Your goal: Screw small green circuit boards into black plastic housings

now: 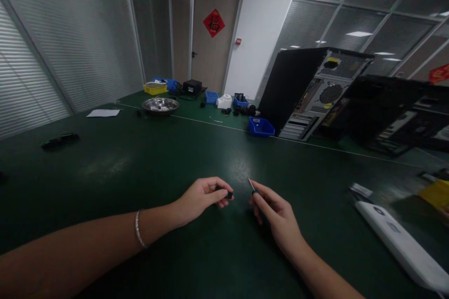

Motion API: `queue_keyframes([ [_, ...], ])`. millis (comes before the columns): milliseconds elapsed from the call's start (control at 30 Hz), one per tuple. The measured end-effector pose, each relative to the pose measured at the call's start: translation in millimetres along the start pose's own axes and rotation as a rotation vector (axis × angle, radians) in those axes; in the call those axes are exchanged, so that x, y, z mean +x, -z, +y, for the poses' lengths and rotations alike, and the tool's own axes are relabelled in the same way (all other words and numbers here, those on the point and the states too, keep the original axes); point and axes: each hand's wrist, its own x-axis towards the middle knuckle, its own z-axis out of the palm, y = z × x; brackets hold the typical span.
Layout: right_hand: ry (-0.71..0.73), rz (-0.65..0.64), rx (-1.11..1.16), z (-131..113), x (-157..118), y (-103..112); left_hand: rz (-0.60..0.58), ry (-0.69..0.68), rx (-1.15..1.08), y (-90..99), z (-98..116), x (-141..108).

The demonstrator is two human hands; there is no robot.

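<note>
Over the green table (168,163) my left hand (205,196) pinches a small black piece (229,195) between thumb and fingers. The piece is too small and dark to name its kind. Across a short gap to the right, my right hand (275,208) is closed on a small screwdriver (251,185). Its thin metal shaft points up and to the left, and most of the handle is hidden in my fingers. The screwdriver's tip and the black piece are apart.
A black computer tower (301,88) stands at the back right beside a blue bin (261,127). Farther left are a metal bowl (160,106), a white paper (103,113) and dark items (60,140). A long white device (393,233) lies at the right.
</note>
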Motion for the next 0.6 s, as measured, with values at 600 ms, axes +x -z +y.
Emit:
queue_keyframes([
  [600,0.05,-0.047,-0.029,2.2,1.7,-0.2,0.003,-0.037,0.058,-4.7,-0.2,0.4],
])
